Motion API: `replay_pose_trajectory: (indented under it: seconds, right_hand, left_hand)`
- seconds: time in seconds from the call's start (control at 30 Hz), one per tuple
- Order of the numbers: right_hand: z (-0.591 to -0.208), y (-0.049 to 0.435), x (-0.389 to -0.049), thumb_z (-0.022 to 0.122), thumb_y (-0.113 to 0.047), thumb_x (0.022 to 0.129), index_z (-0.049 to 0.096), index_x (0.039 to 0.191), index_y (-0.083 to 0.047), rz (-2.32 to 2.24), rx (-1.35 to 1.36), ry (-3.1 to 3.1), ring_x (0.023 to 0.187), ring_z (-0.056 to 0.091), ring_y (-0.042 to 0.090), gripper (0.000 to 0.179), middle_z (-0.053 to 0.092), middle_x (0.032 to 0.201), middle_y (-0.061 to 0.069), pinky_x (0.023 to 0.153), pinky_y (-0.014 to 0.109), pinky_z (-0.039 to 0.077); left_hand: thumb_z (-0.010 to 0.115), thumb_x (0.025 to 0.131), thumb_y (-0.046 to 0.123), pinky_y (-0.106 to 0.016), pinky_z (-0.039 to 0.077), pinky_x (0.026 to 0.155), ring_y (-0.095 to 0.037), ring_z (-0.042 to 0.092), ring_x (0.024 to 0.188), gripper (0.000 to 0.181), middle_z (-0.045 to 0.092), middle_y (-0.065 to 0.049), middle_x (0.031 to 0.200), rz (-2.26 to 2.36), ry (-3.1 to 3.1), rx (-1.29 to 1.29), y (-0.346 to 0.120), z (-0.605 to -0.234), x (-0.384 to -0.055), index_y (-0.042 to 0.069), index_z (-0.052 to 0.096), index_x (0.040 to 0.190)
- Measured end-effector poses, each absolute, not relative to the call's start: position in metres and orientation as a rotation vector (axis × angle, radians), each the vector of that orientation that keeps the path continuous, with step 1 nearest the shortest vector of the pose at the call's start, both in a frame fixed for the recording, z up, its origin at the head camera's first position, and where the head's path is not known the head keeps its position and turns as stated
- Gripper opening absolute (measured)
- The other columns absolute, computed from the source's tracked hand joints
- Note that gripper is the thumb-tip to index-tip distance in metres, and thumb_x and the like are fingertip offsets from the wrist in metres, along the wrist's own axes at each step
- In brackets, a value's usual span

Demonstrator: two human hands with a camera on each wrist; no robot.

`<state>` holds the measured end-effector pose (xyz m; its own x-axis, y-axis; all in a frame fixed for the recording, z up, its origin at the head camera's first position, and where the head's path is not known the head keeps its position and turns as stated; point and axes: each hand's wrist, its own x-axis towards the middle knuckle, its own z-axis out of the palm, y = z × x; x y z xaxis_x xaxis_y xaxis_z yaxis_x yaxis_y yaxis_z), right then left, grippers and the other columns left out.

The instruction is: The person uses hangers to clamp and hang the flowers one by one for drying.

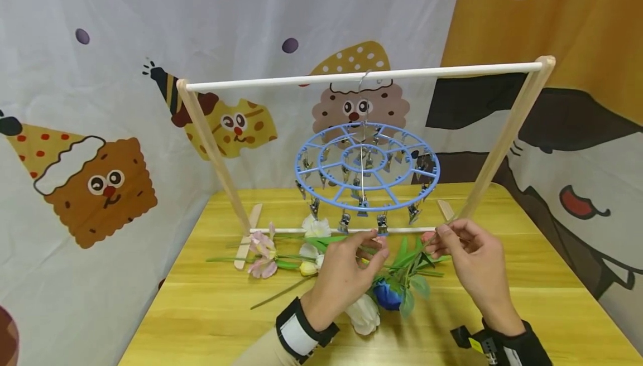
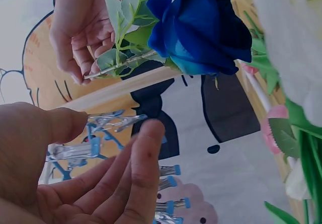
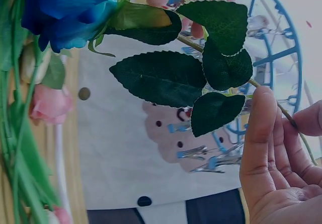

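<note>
My right hand [image 1: 477,260] pinches the thin stem [image 3: 286,114] of a blue artificial rose [image 2: 201,32] between thumb and fingers. The rose head [image 1: 389,294] hangs low, its green leaves [image 3: 158,78] spread along the stem. My left hand [image 1: 346,271] is raised beside the lower front clips of a round blue clip hanger [image 1: 369,207]. In the left wrist view, a metal clip [image 2: 113,119] with blue tips shows between the parted thumb and index finger; whether they touch it is unclear. The hanger hangs by a hook from a white rod [image 1: 281,81].
Wooden posts [image 1: 507,131] hold the rod on both sides. Artificial flowers lie on the wooden table [image 1: 201,310] under the hanger: a pink flower [image 1: 263,251], a white tulip [image 1: 364,316] and several others. A printed curtain [image 1: 241,25] hangs behind.
</note>
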<state>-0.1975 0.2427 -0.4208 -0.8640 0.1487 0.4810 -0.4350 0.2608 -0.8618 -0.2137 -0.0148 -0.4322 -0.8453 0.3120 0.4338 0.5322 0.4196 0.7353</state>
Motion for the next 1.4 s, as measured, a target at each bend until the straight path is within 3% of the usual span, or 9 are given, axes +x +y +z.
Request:
replay_pose_trajectory:
  seconds: [0.27, 0.57, 0.8, 1.03, 1.17, 1.4]
  right_hand:
    - [-0.403, 0.241, -0.199, 0.065, 0.005, 0.116, 0.074, 0.110, 0.011, 1.673, 0.389, -1.961, 0.072, 0.084, 0.015, 0.012, 0.087, 0.089, 0.007, 0.067, 0.026, 0.069]
    - [-0.384, 0.233, -0.203, 0.068, 0.009, 0.112, 0.076, 0.111, 0.008, 1.493, 0.516, -1.973, 0.070, 0.083, 0.013, 0.007, 0.084, 0.087, 0.002, 0.065, 0.025, 0.069]
    - [-0.375, 0.223, -0.206, 0.072, 0.012, 0.108, 0.075, 0.107, 0.002, 1.389, 0.549, -1.995, 0.073, 0.082, 0.008, 0.011, 0.084, 0.089, -0.002, 0.064, 0.021, 0.066]
    - [-0.372, 0.217, -0.207, 0.074, 0.013, 0.106, 0.076, 0.109, 0.001, 1.398, 0.596, -2.007, 0.072, 0.083, 0.010, 0.013, 0.084, 0.090, 0.001, 0.060, 0.023, 0.065]
    - [-0.372, 0.215, -0.207, 0.075, 0.013, 0.106, 0.076, 0.110, -0.001, 1.411, 0.613, -2.020, 0.071, 0.084, 0.012, 0.015, 0.084, 0.090, 0.001, 0.057, 0.022, 0.063]
    - [-0.371, 0.215, -0.207, 0.075, 0.012, 0.107, 0.077, 0.111, -0.003, 1.435, 0.625, -2.047, 0.075, 0.085, 0.013, 0.015, 0.086, 0.093, 0.005, 0.060, 0.024, 0.066]
  left_hand:
    - [0.076, 0.117, 0.031, -0.018, 0.068, 0.092, -0.014, 0.087, 0.116, 0.055, 0.084, -0.009, 0.144, -1.494, -2.399, -0.773, -0.012, -0.421, -0.209, 0.005, 0.064, 0.164]
    - [0.071, 0.119, 0.039, -0.024, 0.068, 0.104, -0.017, 0.084, 0.126, 0.059, 0.080, -0.010, 0.150, -1.553, -2.386, -0.773, -0.006, -0.411, -0.207, 0.010, 0.058, 0.170]
    - [0.072, 0.119, 0.036, -0.022, 0.069, 0.097, -0.020, 0.085, 0.117, 0.053, 0.083, -0.009, 0.140, -1.575, -2.323, -0.795, -0.006, -0.404, -0.210, 0.010, 0.064, 0.164]
    - [0.078, 0.116, 0.030, -0.026, 0.069, 0.091, -0.017, 0.083, 0.103, 0.035, 0.087, -0.008, 0.123, -1.511, -2.250, -0.753, -0.007, -0.400, -0.215, 0.006, 0.077, 0.142]
    - [0.079, 0.114, 0.027, -0.027, 0.070, 0.092, -0.021, 0.084, 0.106, 0.034, 0.087, -0.009, 0.124, -1.526, -2.243, -0.732, -0.010, -0.398, -0.216, 0.004, 0.079, 0.139]
    - [0.083, 0.111, 0.029, -0.025, 0.069, 0.090, -0.019, 0.084, 0.104, 0.035, 0.087, -0.007, 0.121, -1.512, -2.239, -0.711, -0.012, -0.396, -0.218, 0.009, 0.080, 0.140]
